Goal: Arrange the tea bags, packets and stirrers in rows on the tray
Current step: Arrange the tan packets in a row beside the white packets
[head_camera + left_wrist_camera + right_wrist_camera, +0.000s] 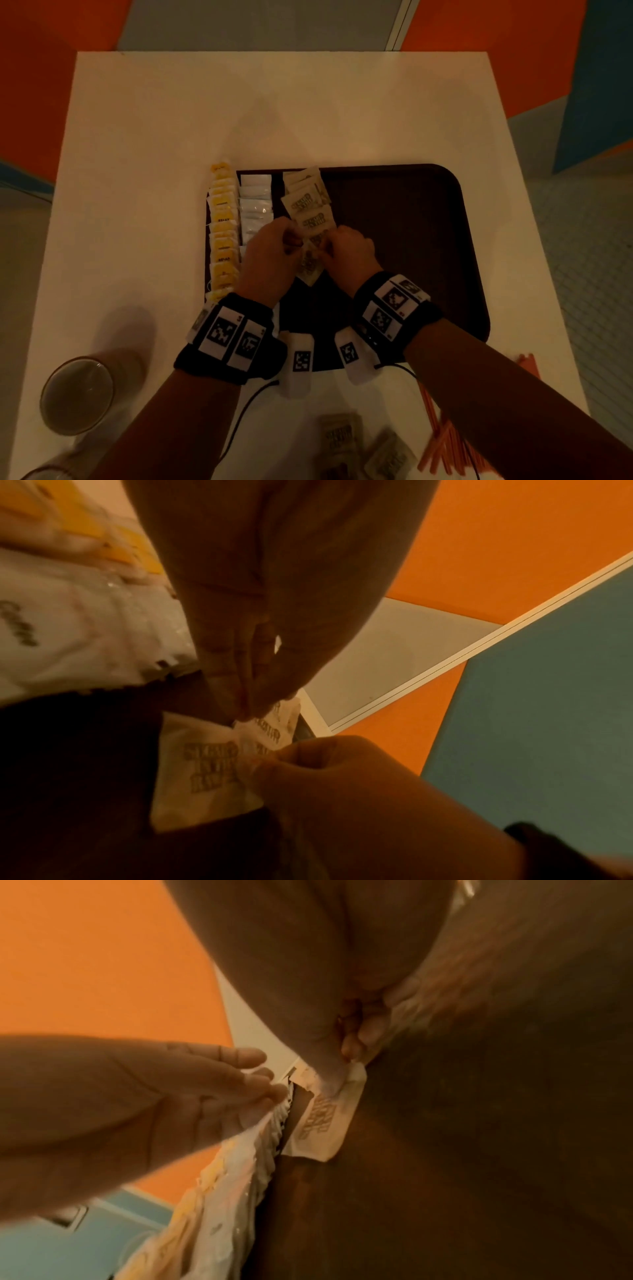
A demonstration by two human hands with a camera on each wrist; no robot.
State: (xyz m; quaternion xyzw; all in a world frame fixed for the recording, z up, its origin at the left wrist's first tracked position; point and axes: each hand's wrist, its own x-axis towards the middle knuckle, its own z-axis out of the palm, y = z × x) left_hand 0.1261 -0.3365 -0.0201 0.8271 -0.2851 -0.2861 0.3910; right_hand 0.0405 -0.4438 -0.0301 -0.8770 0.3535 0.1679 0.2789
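Observation:
A dark brown tray lies on the white table. Along its left side run a row of yellow tea bags, a row of white packets and a row of beige sugar packets. Both hands meet at the near end of the sugar row. My left hand pinches the top edge of a tilted sugar packet. My right hand pinches the same packet from the right. How the packet's far end lies is hidden by the fingers.
Two loose sugar packets lie on the table near the front edge. Orange stirrers lie in a heap at the front right, partly under my right forearm. Two glass cups stand at the front left. The tray's right half is bare.

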